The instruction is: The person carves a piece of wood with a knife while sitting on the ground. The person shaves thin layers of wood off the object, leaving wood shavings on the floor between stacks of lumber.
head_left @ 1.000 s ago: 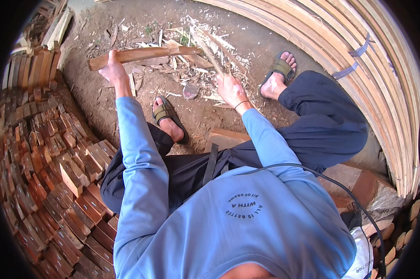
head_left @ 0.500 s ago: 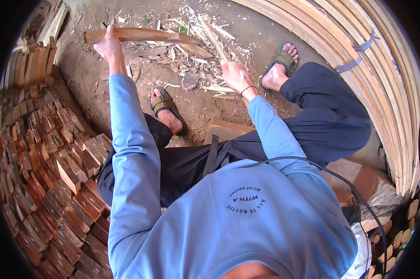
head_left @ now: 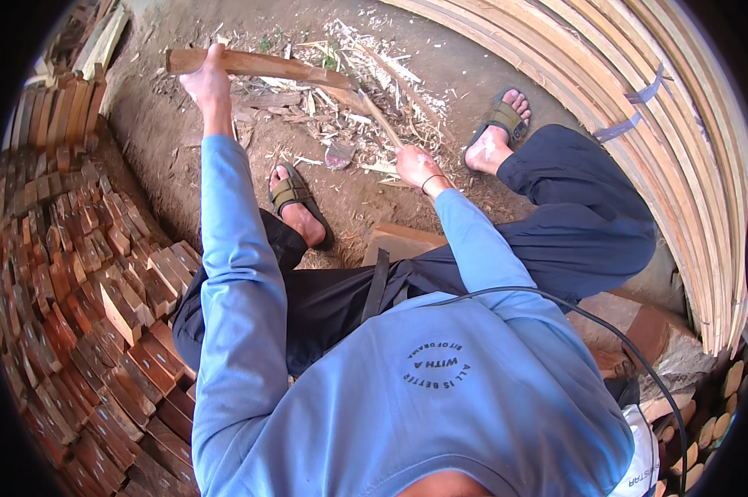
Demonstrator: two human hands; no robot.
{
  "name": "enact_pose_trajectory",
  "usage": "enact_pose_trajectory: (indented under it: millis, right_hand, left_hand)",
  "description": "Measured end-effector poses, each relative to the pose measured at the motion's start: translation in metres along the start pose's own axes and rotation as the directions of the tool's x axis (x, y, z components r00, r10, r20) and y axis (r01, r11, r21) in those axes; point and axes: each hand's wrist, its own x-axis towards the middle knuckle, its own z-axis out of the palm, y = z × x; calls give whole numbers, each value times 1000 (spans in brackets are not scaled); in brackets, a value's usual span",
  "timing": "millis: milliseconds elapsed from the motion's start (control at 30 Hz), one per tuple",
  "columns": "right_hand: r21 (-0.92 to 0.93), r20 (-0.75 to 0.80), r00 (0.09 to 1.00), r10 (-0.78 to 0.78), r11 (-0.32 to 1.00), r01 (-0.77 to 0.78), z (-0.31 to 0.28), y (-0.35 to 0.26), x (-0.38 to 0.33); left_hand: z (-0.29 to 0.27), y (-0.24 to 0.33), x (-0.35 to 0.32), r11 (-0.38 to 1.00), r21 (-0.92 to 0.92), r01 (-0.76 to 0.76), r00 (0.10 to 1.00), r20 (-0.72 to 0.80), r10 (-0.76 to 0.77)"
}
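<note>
My left hand point(head_left: 207, 88) is closed around the left end of a long, brown, slightly bent piece of wood point(head_left: 279, 66), held crosswise over the ground. In my right hand point(head_left: 418, 168) is a wooden-handled tool point(head_left: 381, 118). Its pale handle slants up and left from my fist. The tool's far end meets the right end of the wood, but its head is too small and blurred to make out. Pale wood chips point(head_left: 403, 79) and shavings lie on the ground below and around both.
My sandalled feet point(head_left: 299, 203) stand apart on the dirt. Stacked wood blocks point(head_left: 84, 306) rise at the left. Long bundled strips point(head_left: 639, 108) curve along the right, tied with a grey band. A plank point(head_left: 403, 242) lies between my legs, and a black cable point(head_left: 573, 308) crosses my shirt.
The tool has swung down from a raised position to the wood's right end. My right hand moved slightly down; the wood and my left hand shifted a little right.
</note>
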Motion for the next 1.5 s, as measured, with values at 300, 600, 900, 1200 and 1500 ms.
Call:
enact_pose_trajectory:
  millis: [300,600,900,1200,1500]
  right_hand:
    - [-15,-92,994,-58,998,57,9,8,2]
    - [-8,-142,985,-97,995,97,-19,-19,-14]
    - [-41,-166,978,-125,992,120,4,-5,-7]
    - [115,-225,971,-76,988,104,-19,-30,-19]
    - [160,60,991,118,979,-126,-18,-22,-20]
  left_hand:
    - [-1,-2,-3,999,-49,8,1000,27,-7]
    - [-16,-25,-2,992,-119,-43,999,28,46]
    - [-20,-18,-7,998,-68,3,1000,27,-1]
    - [-20,-7,-12,996,-83,-25,1000,3,25]
    - [-27,-20,-12,998,-70,-2,1000,15,3]
